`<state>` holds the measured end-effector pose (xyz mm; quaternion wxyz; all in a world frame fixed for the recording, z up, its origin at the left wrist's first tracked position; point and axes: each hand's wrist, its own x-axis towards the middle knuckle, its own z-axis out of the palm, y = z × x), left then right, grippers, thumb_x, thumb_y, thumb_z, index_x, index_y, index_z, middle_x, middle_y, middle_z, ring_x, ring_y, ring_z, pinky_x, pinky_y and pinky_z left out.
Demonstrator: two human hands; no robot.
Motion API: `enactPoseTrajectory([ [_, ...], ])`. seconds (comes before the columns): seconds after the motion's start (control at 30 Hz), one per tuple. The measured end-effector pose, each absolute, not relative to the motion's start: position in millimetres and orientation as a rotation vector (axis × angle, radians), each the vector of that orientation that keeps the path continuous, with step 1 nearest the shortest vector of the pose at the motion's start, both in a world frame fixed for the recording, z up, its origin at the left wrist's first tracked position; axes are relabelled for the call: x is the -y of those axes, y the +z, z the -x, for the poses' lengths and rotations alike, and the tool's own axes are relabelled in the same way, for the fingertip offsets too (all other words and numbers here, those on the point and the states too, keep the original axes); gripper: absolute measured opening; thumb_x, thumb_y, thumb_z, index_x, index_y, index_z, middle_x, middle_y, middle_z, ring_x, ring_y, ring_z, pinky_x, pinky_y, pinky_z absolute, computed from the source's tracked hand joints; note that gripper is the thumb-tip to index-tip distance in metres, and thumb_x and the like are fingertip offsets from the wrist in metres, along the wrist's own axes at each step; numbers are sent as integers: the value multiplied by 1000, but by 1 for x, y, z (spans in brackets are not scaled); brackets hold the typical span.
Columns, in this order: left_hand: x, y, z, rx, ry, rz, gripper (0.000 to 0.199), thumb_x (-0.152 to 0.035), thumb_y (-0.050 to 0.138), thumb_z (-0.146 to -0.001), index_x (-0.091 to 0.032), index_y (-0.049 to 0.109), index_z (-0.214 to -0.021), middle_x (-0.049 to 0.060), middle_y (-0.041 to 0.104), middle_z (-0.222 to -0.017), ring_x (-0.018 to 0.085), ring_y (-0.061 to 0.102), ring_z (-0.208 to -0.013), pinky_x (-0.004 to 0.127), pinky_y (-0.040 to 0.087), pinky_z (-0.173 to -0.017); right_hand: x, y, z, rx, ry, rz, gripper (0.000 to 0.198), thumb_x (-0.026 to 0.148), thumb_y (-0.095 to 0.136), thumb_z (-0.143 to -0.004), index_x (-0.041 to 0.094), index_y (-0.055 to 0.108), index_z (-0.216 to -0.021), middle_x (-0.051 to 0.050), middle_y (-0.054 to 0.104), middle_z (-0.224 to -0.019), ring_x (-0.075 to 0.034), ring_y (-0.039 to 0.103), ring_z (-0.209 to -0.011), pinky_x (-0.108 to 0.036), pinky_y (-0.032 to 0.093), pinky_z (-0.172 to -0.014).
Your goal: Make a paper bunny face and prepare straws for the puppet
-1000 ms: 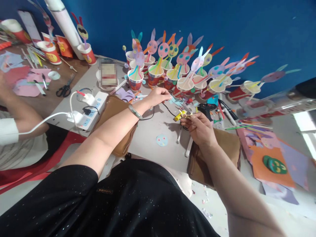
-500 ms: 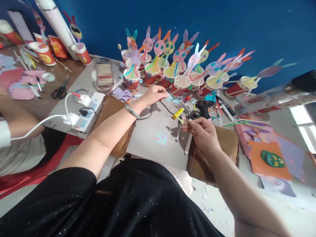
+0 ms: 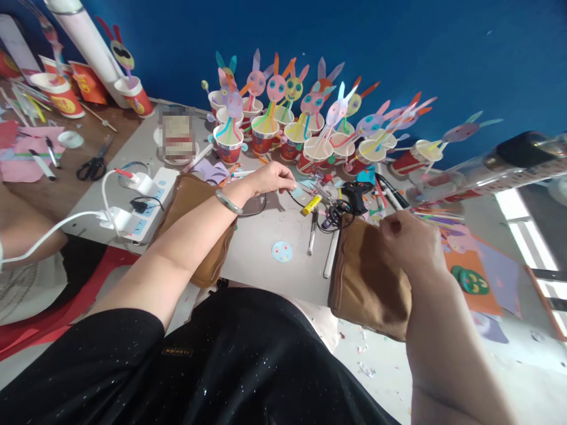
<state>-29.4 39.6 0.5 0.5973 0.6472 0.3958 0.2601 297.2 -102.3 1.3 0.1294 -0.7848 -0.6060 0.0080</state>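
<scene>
Since the earlier frame, our right hand [image 3: 410, 239] has moved away from the black-handled scissors [image 3: 340, 215] and the yellow stick [image 3: 311, 205]. It is now farther right, over the far corner of a brown cushion [image 3: 370, 283]. Our left hand [image 3: 272, 179] has stayed in nearly the same place, above the table [image 3: 257, 268] in front of the red paper cups [image 3: 229, 153].

The fingers of our left hand are drawn together, thumb and forefinger almost meeting, just beside a pale blue paper scrap [image 3: 298, 193]. We cannot tell whether they touch it or pinch anything. Our right fingers are curled inward with the knuckles toward us, so how far they are apart and what they may have hold of stay hidden.

Nearer to us, a light blue paper face [image 3: 282, 252] with red eyes lies flat on the table, apart from both hands. To its right we see a pen [image 3: 312, 233] and a white marker [image 3: 330, 257], and past the scissors, a black tool [image 3: 355, 198]. Animal faces on straws stand in the cups along the blue wall [image 3: 420, 47].
</scene>
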Motion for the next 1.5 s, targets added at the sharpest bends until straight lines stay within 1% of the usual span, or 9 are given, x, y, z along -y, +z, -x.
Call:
enactPoseTrajectory([
  [0.1, -40, -3, 30, -864, 535, -1548, 16, -5, 73, -81, -11, 71, -66, -2, 64, -56, 5, 54, -53, 21, 39, -58, 97, 10, -296, 1915, -135, 2274, 30, 37, 66, -84, 22, 76, -108, -22, 75, -119, -48, 69, -111, -66, 55, -91],
  [0.2, -43, -6, 30, -791, 472, -1616, 14, -7, 75, -75, -12, 71, -62, -2, 63, -54, 6, 53, -53, 21, 39, -58, 91, 18, -267, 1974, -133, 2001, 34, 35, 59, -91, 23, 75, -120, -20, 73, -132, -44, 68, -121, -63, 53, -101],
  [0.33, -45, -10, 31, -670, 413, -1682, 11, -16, 76, -73, -12, 72, -63, -1, 63, -56, 7, 54, -55, 21, 38, -58, 72, 19, -215, 1907, 525, 1831, 36, 47, 67, -90, 20, 78, -111, -12, 80, -94, -30, 74, -82, -43, 59, -77],
  [0.47, -45, -13, 30, -652, 416, -1686, 16, -26, 81, -71, -13, 73, -66, -1, 63, -57, 8, 54, -55, 22, 38, -58, 49, 7, -181, 1651, 1096, 1680, 46, 61, 76, -81, 18, 78, -99, -3, 70, -65, -17, 61, -51, -29, 46, -47],
  [0.7, -41, -8, 30, -682, 378, -1679, 21, -30, 85, -68, -13, 73, -65, 0, 66, -58, 9, 55, -56, 23, 40, -58, 41, -11, -168, 1279, 1612, 1464, 56, 65, 95, -53, 19, 70, -72, -1, 67, -56, -9, 51, -40, -21, 34, -34],
  [0.93, -36, -1, 29, -728, 356, -1617, 14, -20, 82, -72, -13, 74, -64, 0, 65, -57, 7, 55, -55, 21, 40, -57, 47, -20, -163, 1151, 1682, 1401, 52, 57, 98, -54, 19, 63, -63, -4, 75, -66, -6, 49, -39, -20, 34, -34],
  [1.1, -37, -2, 29, -780, 378, -1611, 30, -28, 79, -83, -12, 70, -59, 2, 66, -57, 7, 53, -52, 21, 39, -55, 47, -23, -161, 1123, 1667, 1385, 54, 58, 98, -52, 20, 60, -61, -4, 73, -62, -6, 47, -38, -20, 34, -33],
  [1.3, -39, -3, 30, -746, 378, -1589, 20, -22, 90, -68, -11, 74, -66, 0, 67, -59, 6, 53, -54, 22, 41, -57, 47, -22, -159, 1117, 1644, 1392, 54, 59, 98, -52, 19, 63, -63, -3, 72, -60, -6, 47, -38, -19, 35, -33],
  [1.5, -40, -5, 30, -763, 425, -1564, 14, -16, 85, -71, -10, 72, -66, -1, 63, -56, 6, 52, -53, 21, 40, -56, 48, -22, -159, 1101, 1629, 1393, 50, 57, 97, -54, 18, 70, -68, -6, 78, -73, -6, 48, -41, -20, 37, -34],
])
